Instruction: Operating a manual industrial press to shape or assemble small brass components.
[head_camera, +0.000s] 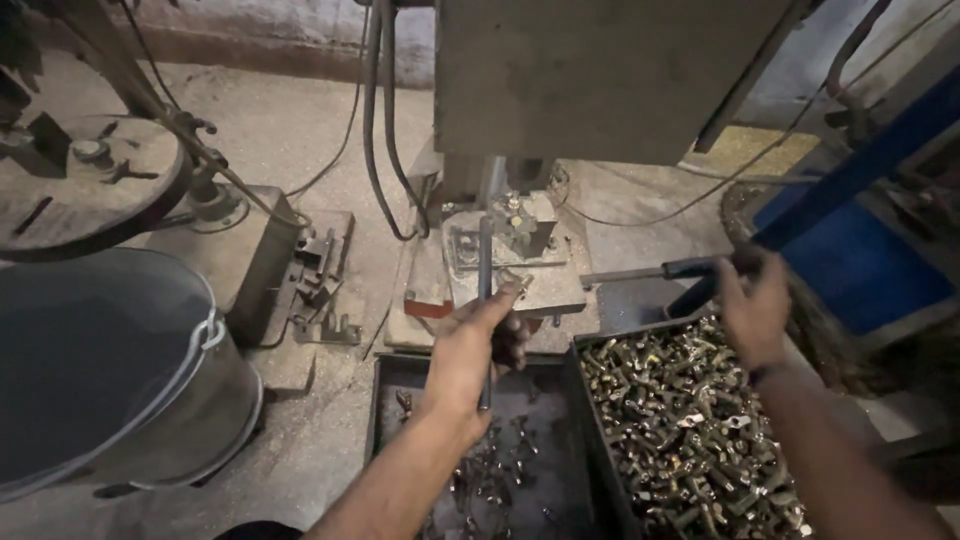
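The left hand (470, 350) clenches a thin metal rod (485, 300) at the press fixture (500, 255), the right hand (752, 305) grasps the lever handle (690, 267); the right tray (690, 430) brims with brass fittings, the left tray (500, 470) holds few

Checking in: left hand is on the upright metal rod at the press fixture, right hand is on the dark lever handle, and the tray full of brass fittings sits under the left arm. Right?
Not quite. In the head view, the dark tray heaped with brass-coloured metal fittings lies under the right hand, not the left arm. The left hand is on the upright grey metal rod, and the right hand is on the dark lever handle, as you said.
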